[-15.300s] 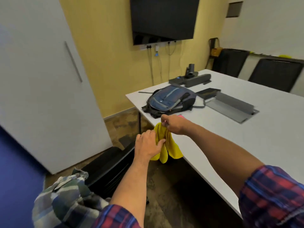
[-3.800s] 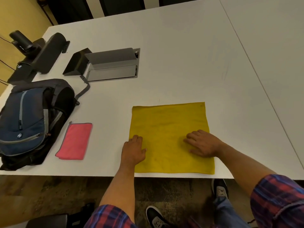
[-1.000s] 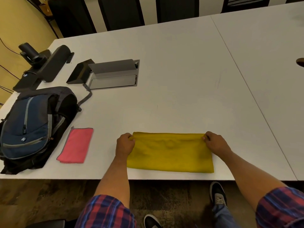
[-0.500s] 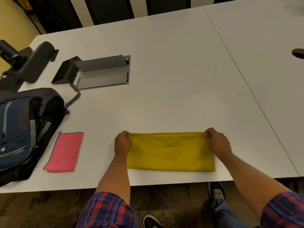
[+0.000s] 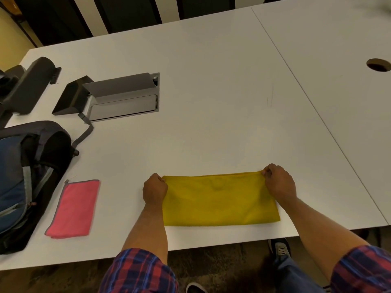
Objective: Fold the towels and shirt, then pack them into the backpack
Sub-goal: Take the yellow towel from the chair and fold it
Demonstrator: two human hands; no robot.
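Two hands are pinching the far corners of the yellow towel (image 5: 220, 203): our left hand (image 5: 155, 190) is curled on the far left corner, our right hand (image 5: 278, 182) is nipping the far right one between thumb and fingertips. A few seconds ago we were pressing both palms flat on this towel while it was lying open as a full square; now it is lying doubled into a long band near the front edge of the white table (image 5: 211, 81), so the first fold is looking done, and over the last second we have only been settling the two edges level. A faint ring-shaped wrinkle is showing near the far edge. Further left, the pink towel (image 5: 73, 208) is lying already folded, just beside the blue backpack (image 5: 19, 182), which is lying on its side. We are judging that the yellow one is needing another fold, end to end, before packing. No shirt is showing in this view.
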